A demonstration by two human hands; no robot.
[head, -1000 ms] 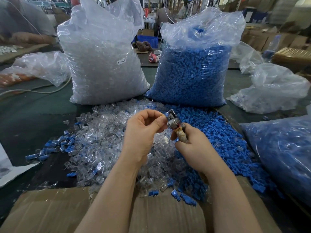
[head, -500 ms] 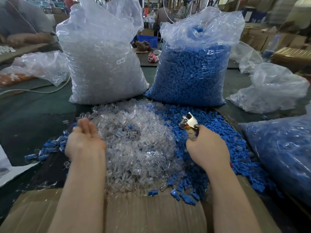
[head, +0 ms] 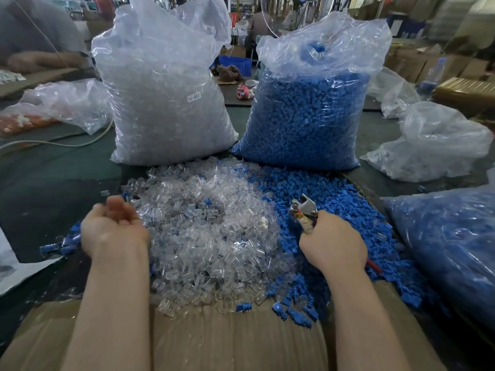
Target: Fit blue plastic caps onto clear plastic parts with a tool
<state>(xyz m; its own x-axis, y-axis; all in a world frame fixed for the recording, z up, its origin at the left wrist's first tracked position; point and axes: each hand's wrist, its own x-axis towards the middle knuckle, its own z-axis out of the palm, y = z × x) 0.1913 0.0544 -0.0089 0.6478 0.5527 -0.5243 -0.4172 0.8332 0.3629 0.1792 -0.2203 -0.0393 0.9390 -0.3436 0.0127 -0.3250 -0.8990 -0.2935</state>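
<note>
My right hand (head: 332, 242) grips the metal tool (head: 304, 210) w/ a wrapped handle, over the heap of blue caps (head: 342, 204): small, matte, blocky. My left hand (head: 112, 228) is open, palm up, fingers a bit blurred, at the left edge of the clear parts (head: 209, 231), a glossy heap near the middle. Behind stand 2 crinkly plastic bags: clear-parts bag (head: 166, 103) left, blue-caps bag (head: 308, 111) right. Cardboard (head: 235, 341) lies near me on the desk (head: 53, 170).

Your right hand (head: 332, 242) grips the metal tool (head: 304, 210), its head tilted up above the loose blue caps (head: 348, 210). The clear parts (head: 209, 236) lie heaped between both hands, just beside your left hand (head: 112, 228).
</note>
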